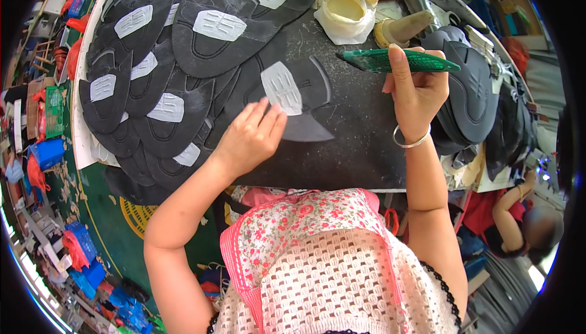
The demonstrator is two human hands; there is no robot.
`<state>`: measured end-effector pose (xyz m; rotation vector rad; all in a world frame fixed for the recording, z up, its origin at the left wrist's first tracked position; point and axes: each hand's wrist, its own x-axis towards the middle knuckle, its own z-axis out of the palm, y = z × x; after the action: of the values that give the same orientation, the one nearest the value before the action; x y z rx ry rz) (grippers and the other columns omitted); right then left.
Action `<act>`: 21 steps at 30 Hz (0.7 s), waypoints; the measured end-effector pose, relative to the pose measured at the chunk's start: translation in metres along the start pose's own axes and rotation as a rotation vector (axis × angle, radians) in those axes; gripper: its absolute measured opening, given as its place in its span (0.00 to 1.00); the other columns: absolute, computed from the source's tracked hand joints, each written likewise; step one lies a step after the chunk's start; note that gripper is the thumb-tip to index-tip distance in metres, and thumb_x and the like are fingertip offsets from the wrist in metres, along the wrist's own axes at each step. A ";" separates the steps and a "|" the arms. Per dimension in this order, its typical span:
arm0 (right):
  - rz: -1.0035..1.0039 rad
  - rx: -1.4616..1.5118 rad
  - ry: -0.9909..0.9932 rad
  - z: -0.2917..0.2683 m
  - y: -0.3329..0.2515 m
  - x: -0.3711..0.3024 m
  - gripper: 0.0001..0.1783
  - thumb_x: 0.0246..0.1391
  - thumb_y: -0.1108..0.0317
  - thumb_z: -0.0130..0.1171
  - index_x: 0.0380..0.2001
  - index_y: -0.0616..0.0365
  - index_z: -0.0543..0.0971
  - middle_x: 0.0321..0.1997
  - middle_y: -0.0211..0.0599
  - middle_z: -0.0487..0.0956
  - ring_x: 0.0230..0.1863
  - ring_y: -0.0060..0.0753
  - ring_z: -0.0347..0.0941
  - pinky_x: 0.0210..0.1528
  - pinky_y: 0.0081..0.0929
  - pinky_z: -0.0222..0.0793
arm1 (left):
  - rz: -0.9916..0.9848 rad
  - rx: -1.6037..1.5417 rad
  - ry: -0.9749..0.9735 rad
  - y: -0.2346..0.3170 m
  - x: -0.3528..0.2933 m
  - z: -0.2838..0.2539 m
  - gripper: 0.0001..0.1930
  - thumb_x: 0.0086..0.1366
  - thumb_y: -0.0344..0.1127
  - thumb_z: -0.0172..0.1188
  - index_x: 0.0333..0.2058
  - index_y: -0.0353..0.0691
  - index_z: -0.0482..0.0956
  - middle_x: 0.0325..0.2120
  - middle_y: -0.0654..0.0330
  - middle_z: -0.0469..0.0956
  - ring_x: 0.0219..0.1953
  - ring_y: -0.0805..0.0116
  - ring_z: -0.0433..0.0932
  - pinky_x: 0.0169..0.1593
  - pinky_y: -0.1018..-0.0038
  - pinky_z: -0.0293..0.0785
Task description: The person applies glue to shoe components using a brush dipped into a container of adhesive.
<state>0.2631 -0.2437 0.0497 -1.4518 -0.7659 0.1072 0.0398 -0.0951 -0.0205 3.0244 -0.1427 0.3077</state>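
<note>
— So, the table [366, 151]?
— Pile of black pieces [201, 56], left; one loose black piece [305, 125] beside it.
— Right hand [417, 93]?
— Pinches a raised green tool [421, 61].
— Left hand [251, 136]?
— Fingers together at loose piece's pale patch [281, 87]; gripping, cannot tell.

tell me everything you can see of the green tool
The green tool is a flat, narrow strip, plastic-looking, with a mesh-like surface, a darkened left end and a tapered right tip. The right hand grips it near the middle, thumb in front. It runs crosswise, seemingly raised over the black tabletop.
</note>
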 end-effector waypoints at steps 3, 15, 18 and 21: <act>0.014 0.032 -0.020 -0.003 0.001 -0.004 0.15 0.53 0.76 0.66 0.34 0.63 0.68 0.23 0.32 0.76 0.17 0.13 0.68 0.16 0.12 0.61 | 0.063 -0.191 0.101 0.038 -0.002 0.003 0.17 0.55 0.29 0.56 0.45 0.32 0.77 0.47 0.51 0.77 0.51 0.52 0.76 0.52 0.60 0.74; 0.024 -0.032 -0.136 -0.003 0.013 -0.019 0.15 0.51 0.74 0.68 0.32 0.63 0.69 0.23 0.29 0.76 0.20 0.11 0.70 0.17 0.11 0.62 | -0.306 0.113 -0.055 -0.033 0.023 -0.015 0.10 0.52 0.26 0.56 0.34 0.31 0.74 0.38 0.49 0.76 0.42 0.55 0.76 0.40 0.70 0.79; 0.041 -0.022 -0.098 -0.009 0.013 -0.019 0.15 0.51 0.74 0.68 0.31 0.63 0.69 0.23 0.30 0.76 0.20 0.11 0.70 0.17 0.11 0.62 | -0.328 0.092 -0.165 -0.045 0.032 -0.015 0.10 0.53 0.26 0.57 0.36 0.32 0.76 0.31 0.51 0.78 0.38 0.54 0.78 0.37 0.67 0.79; 0.071 -0.014 -0.026 -0.015 0.009 -0.017 0.14 0.51 0.74 0.68 0.31 0.62 0.70 0.24 0.31 0.76 0.19 0.12 0.70 0.17 0.11 0.61 | -0.594 -0.230 0.203 -0.061 0.036 -0.029 0.07 0.62 0.31 0.58 0.34 0.33 0.80 0.26 0.50 0.79 0.29 0.51 0.79 0.31 0.62 0.73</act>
<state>0.2611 -0.2639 0.0358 -1.4942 -0.7376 0.1761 0.0757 -0.0341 0.0099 2.6259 0.6700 0.4905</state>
